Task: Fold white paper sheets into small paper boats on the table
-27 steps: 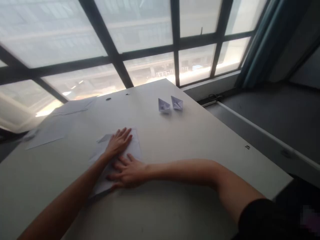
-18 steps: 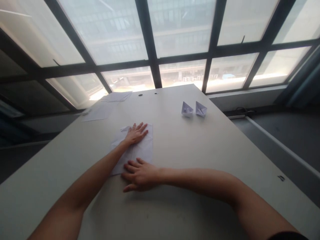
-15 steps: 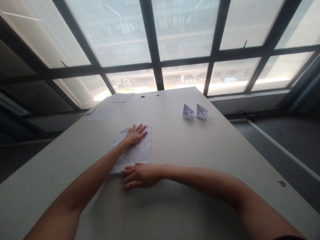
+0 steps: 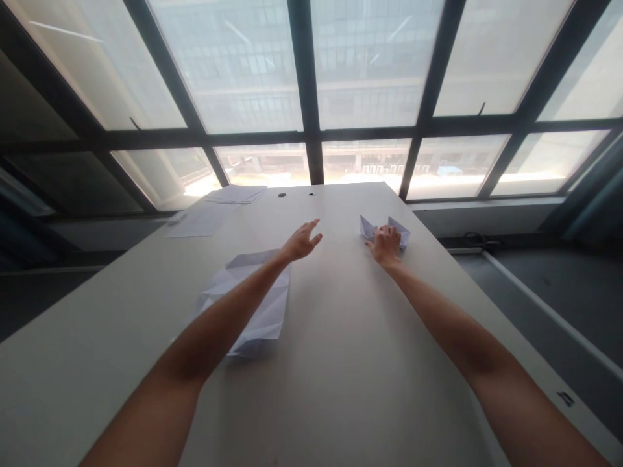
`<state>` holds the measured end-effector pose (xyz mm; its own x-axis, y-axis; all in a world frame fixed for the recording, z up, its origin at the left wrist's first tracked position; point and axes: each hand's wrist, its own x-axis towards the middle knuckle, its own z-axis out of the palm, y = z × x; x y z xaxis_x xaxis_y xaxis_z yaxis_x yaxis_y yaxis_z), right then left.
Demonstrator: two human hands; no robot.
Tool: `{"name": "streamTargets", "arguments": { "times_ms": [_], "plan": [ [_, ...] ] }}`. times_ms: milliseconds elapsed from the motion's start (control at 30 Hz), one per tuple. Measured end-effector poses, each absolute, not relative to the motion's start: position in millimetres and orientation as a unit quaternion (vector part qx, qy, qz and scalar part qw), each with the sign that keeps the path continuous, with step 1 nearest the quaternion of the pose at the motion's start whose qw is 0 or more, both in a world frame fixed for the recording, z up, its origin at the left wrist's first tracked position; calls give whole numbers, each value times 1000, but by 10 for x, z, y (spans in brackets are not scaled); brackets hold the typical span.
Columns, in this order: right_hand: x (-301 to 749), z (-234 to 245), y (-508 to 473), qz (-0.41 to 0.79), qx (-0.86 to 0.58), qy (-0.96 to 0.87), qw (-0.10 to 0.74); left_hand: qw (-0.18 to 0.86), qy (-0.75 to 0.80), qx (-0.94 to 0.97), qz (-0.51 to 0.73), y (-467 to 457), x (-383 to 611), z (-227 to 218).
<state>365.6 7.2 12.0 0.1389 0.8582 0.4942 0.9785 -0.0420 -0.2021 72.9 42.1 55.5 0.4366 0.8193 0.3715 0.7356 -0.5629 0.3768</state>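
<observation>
now, left hand (image 4: pixel 302 241) wide open and empty, hovering over the tabletop (image 4: pixel 341 363), just past a creased paper sheet (image 4: pixel 260 321) lying beneath the left forearm (image 4: pixel 219 321); right hand (image 4: pixel 387 245) curled down over two paper boats (image 4: pixel 368 227), firmness of grip impossible to tell. real danger: too much pressure crushing those boats, or a forearm brush dragging the loose sheet.

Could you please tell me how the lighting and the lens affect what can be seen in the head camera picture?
In the head view, the windows glare brightly, washing out the street beyond; the table and both arms look dim against them; the wide lens stretches the arms; the creases of the crumpled paper look soft.
</observation>
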Motion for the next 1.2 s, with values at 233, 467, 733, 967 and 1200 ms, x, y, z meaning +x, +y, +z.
{"name": "streamTargets", "arguments": {
  "times_ms": [233,467,733,967,1200],
  "plan": [
    [3568,32,-17,-149,-675,-691,213,288,484,744,361,310,1155,52],
    [3525,295,186,-159,-699,-685,133,369,455,674,450,115,978,-80],
    [3435,516,247,-132,-670,-729,34,403,426,670,455,78,985,-96],
    [3054,722,-38,-95,-641,-744,164,403,388,695,451,53,1007,-57],
    [2550,523,-358,221,-573,-645,454,525,292,656,456,-113,1010,26]
  ]
}}
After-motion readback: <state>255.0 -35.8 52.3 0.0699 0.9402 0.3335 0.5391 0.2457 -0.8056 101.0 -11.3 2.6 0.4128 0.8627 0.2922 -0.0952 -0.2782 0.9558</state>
